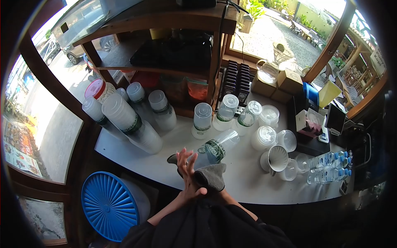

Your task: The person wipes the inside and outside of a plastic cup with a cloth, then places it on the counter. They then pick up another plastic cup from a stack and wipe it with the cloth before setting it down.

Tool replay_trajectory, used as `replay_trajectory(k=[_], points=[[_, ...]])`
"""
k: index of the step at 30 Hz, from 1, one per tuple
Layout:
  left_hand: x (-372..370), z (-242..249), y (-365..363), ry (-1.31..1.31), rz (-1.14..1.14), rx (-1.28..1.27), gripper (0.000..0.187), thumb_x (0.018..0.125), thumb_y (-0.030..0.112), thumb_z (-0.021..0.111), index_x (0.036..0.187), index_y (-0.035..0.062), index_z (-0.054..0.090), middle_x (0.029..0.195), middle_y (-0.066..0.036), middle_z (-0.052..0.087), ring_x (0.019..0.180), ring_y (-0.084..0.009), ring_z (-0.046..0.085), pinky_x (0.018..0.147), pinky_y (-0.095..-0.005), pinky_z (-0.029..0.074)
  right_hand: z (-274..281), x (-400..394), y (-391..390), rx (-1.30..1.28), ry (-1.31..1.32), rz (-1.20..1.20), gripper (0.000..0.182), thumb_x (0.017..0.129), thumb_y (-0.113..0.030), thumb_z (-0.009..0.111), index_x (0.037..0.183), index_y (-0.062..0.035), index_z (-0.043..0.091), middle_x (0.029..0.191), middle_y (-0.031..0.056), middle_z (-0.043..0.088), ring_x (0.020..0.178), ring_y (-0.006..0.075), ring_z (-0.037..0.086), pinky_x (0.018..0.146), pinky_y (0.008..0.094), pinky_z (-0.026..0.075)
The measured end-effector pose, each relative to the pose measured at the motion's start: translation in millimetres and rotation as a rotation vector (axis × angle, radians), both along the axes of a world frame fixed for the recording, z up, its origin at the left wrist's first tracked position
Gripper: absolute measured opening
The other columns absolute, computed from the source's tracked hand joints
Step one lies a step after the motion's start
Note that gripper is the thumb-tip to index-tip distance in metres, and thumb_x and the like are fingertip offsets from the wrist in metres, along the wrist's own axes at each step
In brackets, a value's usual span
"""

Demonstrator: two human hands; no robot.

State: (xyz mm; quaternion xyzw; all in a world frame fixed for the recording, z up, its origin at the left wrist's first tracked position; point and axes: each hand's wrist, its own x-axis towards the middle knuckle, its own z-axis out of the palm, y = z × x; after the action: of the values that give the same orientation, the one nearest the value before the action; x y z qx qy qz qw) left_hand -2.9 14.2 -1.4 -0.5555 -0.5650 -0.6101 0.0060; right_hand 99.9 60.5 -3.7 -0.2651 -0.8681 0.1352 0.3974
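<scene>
My left hand (188, 171) is raised over the counter's front edge, its fingers stretched out and spread. It is right against a grey cloth (215, 173). My right hand is mostly hidden by this cloth, which bunches around it; only the wrist and forearm show below. The cloth is held up off the counter, so the hand appears closed on it. Just beyond both hands a clear plastic cup with a green printed band (213, 149) lies tilted, its far end pointing to the upper right. Whether a hand touches that cup cannot be seen.
Stacks of clear cups (132, 118) stand on the left of the white counter (244, 186). Upturned cups (202, 118) are behind. To the right are a coffee dripper (274, 159), plastic containers (264, 137) and water bottles (326, 167). A blue-lidded bin (109, 206) stands below left.
</scene>
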Motion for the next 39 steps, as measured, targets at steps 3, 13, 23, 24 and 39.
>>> replay_trajectory(k=[3, 13, 23, 24, 39], points=[[-9, 26, -4, -0.531, -0.184, 0.026, 0.101, 0.078, 0.077, 0.045, 0.14, 0.0, 0.027, 0.117, -0.018, 0.053, 0.11, -0.0265, 0.053, 0.104, -0.0439, 0.029, 13, 6, 15, -0.159, 0.012, 0.138, 0.035, 0.075, -0.016, 0.068, 0.105, -0.0024, 0.058, 0.093, 0.0141, 0.061, 0.085, 0.0337, 0.06, 0.075, 0.0385, 0.048], [-39, 52, 12, -0.923, -0.457, -0.323, 0.086, 0.078, 0.027, 0.076, 0.143, 0.0037, 0.024, 0.123, -0.014, 0.05, 0.113, -0.0203, 0.051, 0.098, -0.0346, 0.039, 22, 32, 10, -1.226, 0.3, 0.304, 0.044, 0.076, -0.015, 0.068, 0.117, -0.0039, 0.057, 0.108, 0.016, 0.061, 0.094, 0.0344, 0.06, 0.083, 0.0372, 0.048], [-23, 48, 21, -0.824, -0.025, -0.163, 0.073, 0.089, 0.017, 0.065, 0.143, 0.0045, 0.018, 0.125, -0.016, 0.04, 0.106, -0.0183, 0.052, 0.088, -0.0325, 0.047, 6, 27, 2, -0.135, 0.163, 0.064, 0.027, 0.074, -0.018, 0.072, 0.097, -0.0053, 0.065, 0.095, 0.0125, 0.066, 0.085, 0.0309, 0.064, 0.075, 0.0349, 0.051], [-22, 52, 20, -0.877, -0.058, -0.155, 0.073, 0.089, 0.017, 0.064, 0.143, 0.005, 0.017, 0.126, -0.016, 0.039, 0.105, -0.0182, 0.052, 0.088, -0.033, 0.047, 8, 27, 5, -0.148, 0.151, 0.065, 0.027, 0.074, -0.019, 0.072, 0.097, -0.0055, 0.065, 0.096, 0.0124, 0.066, 0.086, 0.0308, 0.064, 0.075, 0.0352, 0.051], [-12, 66, 8, -0.919, -0.229, -0.045, 0.083, 0.088, 0.025, 0.064, 0.148, 0.0097, 0.008, 0.125, -0.017, 0.042, 0.103, -0.0204, 0.054, 0.094, -0.0356, 0.045, 9, 28, 5, -0.101, 0.04, -0.075, 0.035, 0.069, -0.025, 0.075, 0.099, -0.009, 0.067, 0.101, 0.0102, 0.066, 0.091, 0.0295, 0.063, 0.084, 0.0385, 0.049]])
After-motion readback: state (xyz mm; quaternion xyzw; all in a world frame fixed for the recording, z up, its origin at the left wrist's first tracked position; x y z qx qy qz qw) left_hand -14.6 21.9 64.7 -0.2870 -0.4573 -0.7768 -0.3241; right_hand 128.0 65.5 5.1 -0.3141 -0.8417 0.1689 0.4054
